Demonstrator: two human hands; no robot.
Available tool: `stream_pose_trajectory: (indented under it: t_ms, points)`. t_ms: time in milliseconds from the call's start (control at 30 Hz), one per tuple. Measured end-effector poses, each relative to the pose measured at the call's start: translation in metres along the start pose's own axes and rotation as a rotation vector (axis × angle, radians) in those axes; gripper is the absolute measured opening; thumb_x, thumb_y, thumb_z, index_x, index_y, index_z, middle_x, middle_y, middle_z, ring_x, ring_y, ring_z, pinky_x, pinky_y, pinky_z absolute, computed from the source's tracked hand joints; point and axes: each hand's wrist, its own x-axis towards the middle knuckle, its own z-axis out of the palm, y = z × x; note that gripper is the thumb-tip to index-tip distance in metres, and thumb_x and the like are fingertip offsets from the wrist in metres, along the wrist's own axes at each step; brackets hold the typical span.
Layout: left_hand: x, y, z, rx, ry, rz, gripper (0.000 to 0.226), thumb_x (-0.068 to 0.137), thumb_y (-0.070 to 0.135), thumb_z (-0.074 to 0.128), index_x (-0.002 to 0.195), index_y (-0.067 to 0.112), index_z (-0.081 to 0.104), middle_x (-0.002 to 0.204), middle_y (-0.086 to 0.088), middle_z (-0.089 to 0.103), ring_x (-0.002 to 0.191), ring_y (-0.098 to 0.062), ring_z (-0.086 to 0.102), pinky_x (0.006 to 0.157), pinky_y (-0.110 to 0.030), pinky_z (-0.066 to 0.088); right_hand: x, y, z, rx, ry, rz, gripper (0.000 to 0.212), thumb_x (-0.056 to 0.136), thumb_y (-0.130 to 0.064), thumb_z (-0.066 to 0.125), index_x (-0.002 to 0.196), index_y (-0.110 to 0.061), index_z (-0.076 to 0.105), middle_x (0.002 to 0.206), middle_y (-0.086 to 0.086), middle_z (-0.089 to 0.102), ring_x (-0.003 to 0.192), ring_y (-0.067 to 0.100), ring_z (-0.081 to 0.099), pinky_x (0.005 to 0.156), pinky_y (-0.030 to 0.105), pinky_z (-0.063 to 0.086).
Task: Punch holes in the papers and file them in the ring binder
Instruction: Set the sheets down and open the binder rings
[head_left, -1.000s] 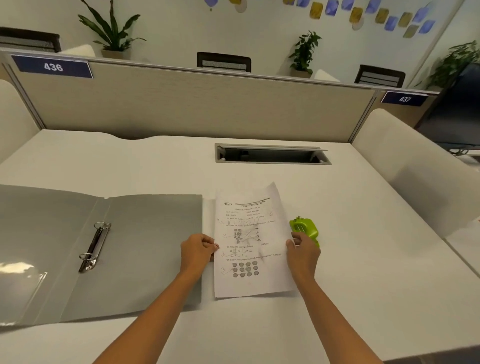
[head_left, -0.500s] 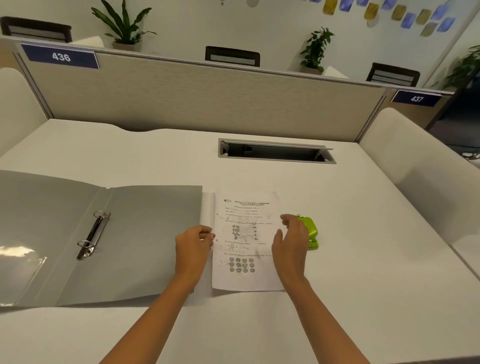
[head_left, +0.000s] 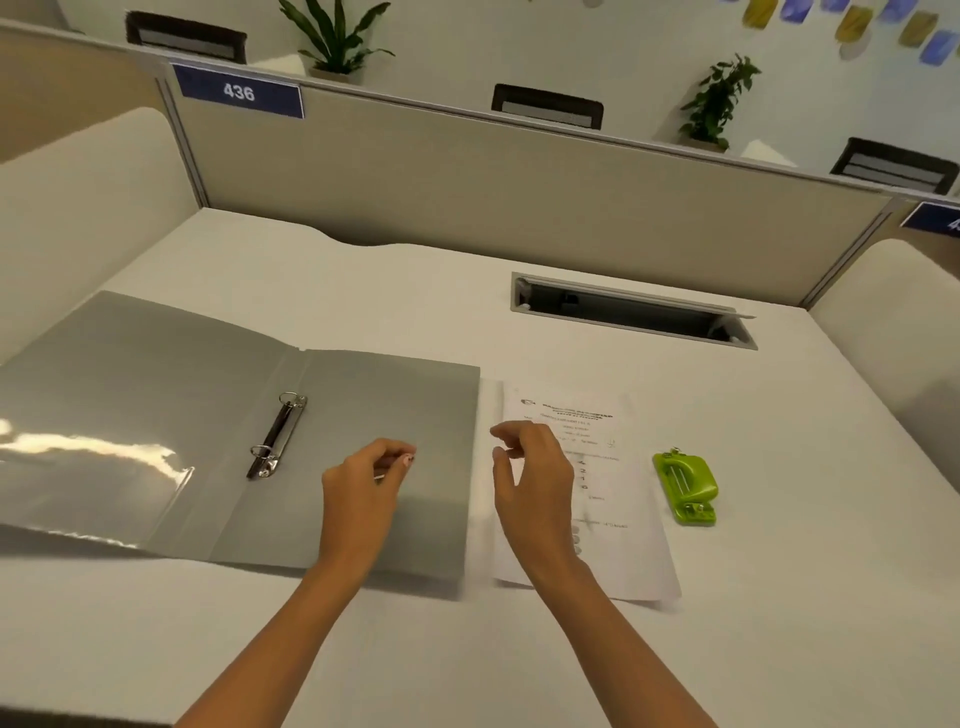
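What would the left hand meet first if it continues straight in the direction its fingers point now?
Probably the papers. The left hand hovers over the ring binder's right cover, fingers pointing right toward the paper's left edge. Its height above the cover is unclear.

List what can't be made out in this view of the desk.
- Head view: the papers' print is too blurred to read, and the right hand covers their left part, so punched holes can't be checked.
- Ring binder: left flap cut off by the frame edge.
- Blue sign at right: number cut off.
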Motion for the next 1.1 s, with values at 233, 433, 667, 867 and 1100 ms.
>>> stream_pose_trajectory:
  t_ms: [233, 433, 667, 867, 1100]
  points:
    - [0.033, -0.037, -0.077, -0.034, 0.047, 0.014, 0.021, 0.088, 0.015, 0.066, 0.107, 0.024, 0.065, 0.091, 0.013, 0.067, 0.087, 0.002, 0.063, 0.070, 0.001, 0.045, -0.006, -0.048, 0.076, 0.087, -0.032, 0.014, 0.015, 0.089, -0.008, 0.061, 0.101, -0.016, 0.063, 0.097, -0.006, 0.063, 0.086, 0.006, 0.061, 0.078, 0.011, 0.049]
    - [0.068, -0.075, -0.132, 0.029, 0.022, -0.001, 0.015, 0.087, 0.008, 0.066, 0.097, 0.018, 0.070, 0.091, 0.006, 0.070, 0.085, -0.004, 0.066, 0.069, -0.003, 0.048, -0.006, -0.077, 0.141, 0.171, -0.211, 0.090, 0.011, 0.084, -0.010, 0.066, 0.093, -0.016, 0.069, 0.089, -0.005, 0.068, 0.080, 0.004, 0.062, 0.072, 0.010, 0.049]
    - [0.096, -0.110, -0.160, 0.097, -0.125, 0.019, 0.013, 0.084, 0.007, 0.068, 0.086, 0.019, 0.072, 0.092, 0.005, 0.069, 0.084, -0.004, 0.066, 0.074, -0.004, 0.048, -0.004, -0.094, 0.198, 0.210, -0.288, 0.157, 0.007, 0.082, -0.013, 0.070, 0.088, -0.016, 0.074, 0.084, -0.006, 0.072, 0.079, 0.003, 0.065, 0.072, 0.008, 0.048]
    - [0.108, -0.121, -0.163, 0.077, -0.298, 0.055, 0.010, 0.080, 0.007, 0.072, 0.083, 0.017, 0.074, 0.084, 0.007, 0.071, 0.083, -0.001, 0.066, 0.074, -0.009, 0.050, -0.008, -0.094, 0.223, 0.175, -0.352, 0.199, 0.006, 0.079, -0.020, 0.073, 0.084, -0.019, 0.074, 0.081, -0.005, 0.071, 0.076, 0.007, 0.064, 0.069, 0.016, 0.050]
    - [0.115, -0.130, -0.155, 0.074, -0.399, 0.102, 0.007, 0.080, 0.009, 0.072, 0.080, 0.016, 0.072, 0.081, 0.008, 0.069, 0.083, -0.005, 0.065, 0.073, -0.015, 0.052, -0.007, -0.088, 0.224, 0.210, -0.356, 0.254, 0.007, 0.079, -0.022, 0.074, 0.076, -0.016, 0.071, 0.076, -0.003, 0.069, 0.073, 0.009, 0.062, 0.065, 0.013, 0.047]
